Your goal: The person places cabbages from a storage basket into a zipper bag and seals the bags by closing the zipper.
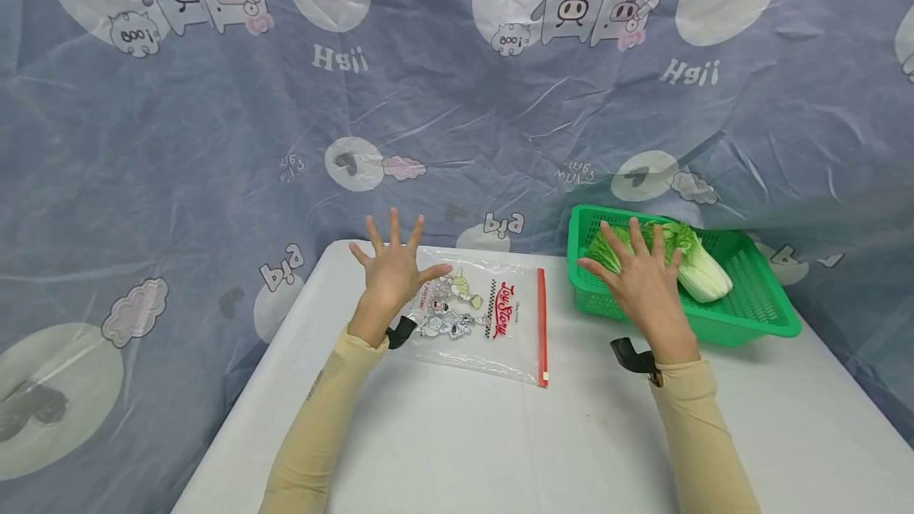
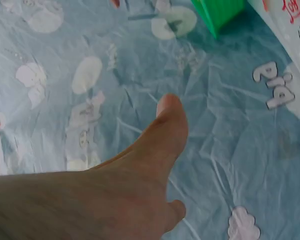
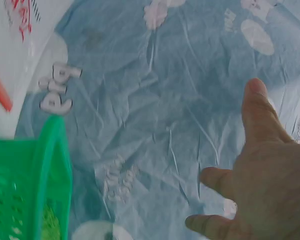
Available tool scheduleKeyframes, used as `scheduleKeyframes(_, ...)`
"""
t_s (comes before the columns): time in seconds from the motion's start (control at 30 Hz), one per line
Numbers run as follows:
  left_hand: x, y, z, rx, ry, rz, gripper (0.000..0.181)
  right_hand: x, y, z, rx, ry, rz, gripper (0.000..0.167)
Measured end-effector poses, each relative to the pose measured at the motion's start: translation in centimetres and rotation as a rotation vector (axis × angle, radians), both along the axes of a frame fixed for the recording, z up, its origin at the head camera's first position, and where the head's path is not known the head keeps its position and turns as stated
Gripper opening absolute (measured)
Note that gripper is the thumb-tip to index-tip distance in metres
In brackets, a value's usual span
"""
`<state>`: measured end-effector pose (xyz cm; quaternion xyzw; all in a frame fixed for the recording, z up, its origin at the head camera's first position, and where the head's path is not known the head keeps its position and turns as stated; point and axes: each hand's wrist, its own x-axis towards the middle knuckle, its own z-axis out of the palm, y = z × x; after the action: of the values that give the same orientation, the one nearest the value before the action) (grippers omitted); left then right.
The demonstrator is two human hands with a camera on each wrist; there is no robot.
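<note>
My left hand (image 1: 391, 270) is held up with its fingers spread, in front of the left part of a clear zip bag (image 1: 517, 355). The bag lies flat on the table, printed with cartoon figures and red lettering, a red zip strip along its right edge. My right hand (image 1: 646, 288) also has its fingers spread wide and appears before a green basket (image 1: 764, 316). Inside the basket lies a leafy cabbage (image 1: 703, 272) with a white stem end, partly hidden by that hand. Neither hand holds anything. Both wrist views show the hands (image 2: 140, 175) (image 3: 270, 185) against the curtain.
A white table (image 1: 500, 450) spreads beneath the arms. Behind it hangs a blue-grey curtain (image 1: 443, 101) with pig prints, reaching the table's back edge. Black wrist mounts (image 1: 631, 357) sit at both sleeve cuffs.
</note>
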<state>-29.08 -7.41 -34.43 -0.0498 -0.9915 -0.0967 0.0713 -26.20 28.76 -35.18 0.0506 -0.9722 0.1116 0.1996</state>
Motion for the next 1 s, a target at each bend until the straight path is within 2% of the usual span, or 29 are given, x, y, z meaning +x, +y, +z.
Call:
scheduleKeyframes(0.13,0.3,1.6,-0.3,0.04,0.083,-0.057,0.09,0.1,-0.6,-0.3,-0.11,0.007,0.114,0.073)
scheduleKeyframes(0.23,0.5,3.0,-0.8,0.082,0.108,-0.127,0.084,0.3,-1.1,-1.0,-0.201,0.022,0.194,0.07)
scheduleKeyframes(0.33,0.7,4.4,-1.6,0.163,0.077,-0.21,0.077,0.6,-1.6,-2.1,-0.296,0.065,0.256,0.064)
scheduleKeyframes(0.4,0.8,5.4,-2.2,0.218,0.029,-0.264,0.072,0.9,-1.9,-2.8,-0.355,0.09,0.287,0.057)
scheduleKeyframes(0.53,0.7,7.4,-3.8,0.281,-0.049,-0.321,0.06,1.5,-2.6,-4.5,-0.465,0.085,0.293,0.044)
scheduleKeyframes(0.63,0.5,9.0,-5.3,0.291,-0.075,-0.356,0.051,1.8,-2.9,-6.2,-0.54,0.005,0.262,0.041)
scheduleKeyframes(0.73,0.0,10.5,-6.9,0.301,-0.098,-0.395,0.042,2.0,-3.1,-8.1,-0.629,-0.117,0.236,0.039)
scheduleKeyframes(0.83,-0.6,12.1,-8.4,0.326,-0.124,-0.431,0.032,2.0,-3.2,-10.0,-0.73,-0.223,0.209,0.029)
scheduleKeyframes(1.0,-1.4,14.6,-10.6,0.368,-0.144,-0.486,0.02,2.0,-3.1,-12.6,-0.846,-0.326,0.156,0.017)
